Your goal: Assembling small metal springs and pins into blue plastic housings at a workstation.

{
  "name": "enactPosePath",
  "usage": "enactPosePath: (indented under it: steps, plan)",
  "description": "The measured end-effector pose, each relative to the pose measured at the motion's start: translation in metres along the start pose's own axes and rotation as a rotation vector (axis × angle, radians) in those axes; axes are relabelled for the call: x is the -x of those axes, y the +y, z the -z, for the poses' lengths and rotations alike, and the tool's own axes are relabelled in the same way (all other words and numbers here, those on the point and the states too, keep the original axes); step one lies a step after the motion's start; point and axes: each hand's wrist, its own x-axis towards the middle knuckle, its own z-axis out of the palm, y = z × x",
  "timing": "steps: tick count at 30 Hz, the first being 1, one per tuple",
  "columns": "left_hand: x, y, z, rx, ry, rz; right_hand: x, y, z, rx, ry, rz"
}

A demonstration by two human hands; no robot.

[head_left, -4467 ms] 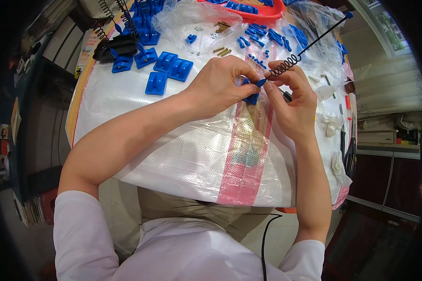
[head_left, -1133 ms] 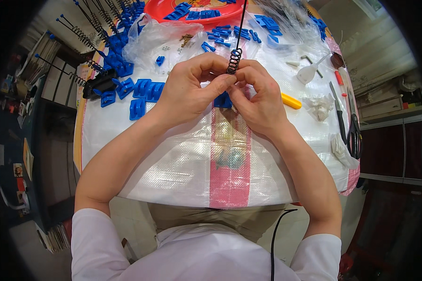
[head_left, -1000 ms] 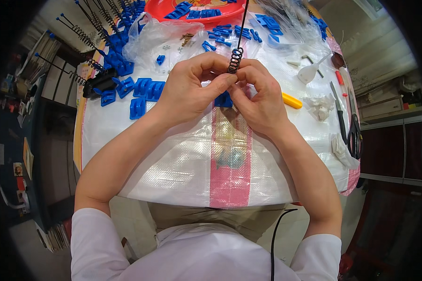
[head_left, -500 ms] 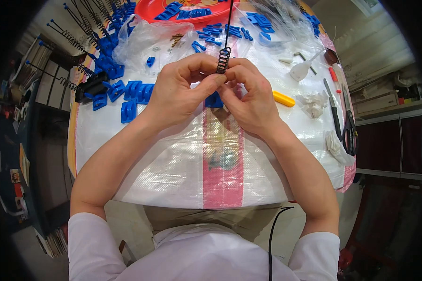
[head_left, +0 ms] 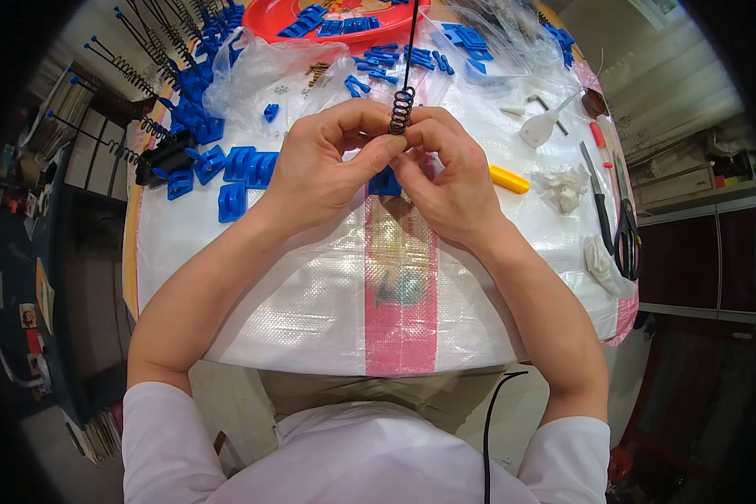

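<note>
My left hand (head_left: 323, 164) pinches the lower end of a black coil spring (head_left: 401, 109) between thumb and fingers. A thin black rod (head_left: 410, 46) rises straight up from the coil. Close against it, my right hand (head_left: 447, 168) has its thumb and fingers closed around the same spot. What the right fingertips grip is hidden. Under both hands a blue plastic part (head_left: 384, 182) shows in the gap, on the pink stripe of the table cover; how it joins the spring cannot be seen.
Blue clip bases (head_left: 248, 166) lie left of my hands, near a crowd of finished-looking spring pieces (head_left: 195, 118). A red basin (head_left: 264, 21) stands at the back. On the right are a yellow-handled tool (head_left: 509, 178), crumpled tissue (head_left: 565, 191) and black scissors (head_left: 626, 239).
Almost nothing differs. The coil and rod have shifted very slightly, while both hands keep their hold in the same place.
</note>
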Motion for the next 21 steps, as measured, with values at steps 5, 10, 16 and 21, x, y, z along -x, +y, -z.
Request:
enactPosePath:
  steps: [5,10,16,21]
  plan:
    - [-0.0002,-0.0011,0.0006,0.033,-0.002,0.015,-0.0006,-0.0005,0.0002,0.034,-0.002,0.02]
    - [0.0001,-0.0027,-0.0008,0.015,0.024,-0.006,-0.0003,0.0004,-0.0001,0.021,0.003,0.014]
    - [-0.0003,-0.004,-0.0019,0.03,0.037,-0.017,-0.0002,0.0017,-0.0005,0.024,0.0,0.013]
    - [0.0,-0.0026,-0.0025,0.022,0.039,-0.003,0.0002,0.0014,-0.0009,0.007,0.012,0.015]
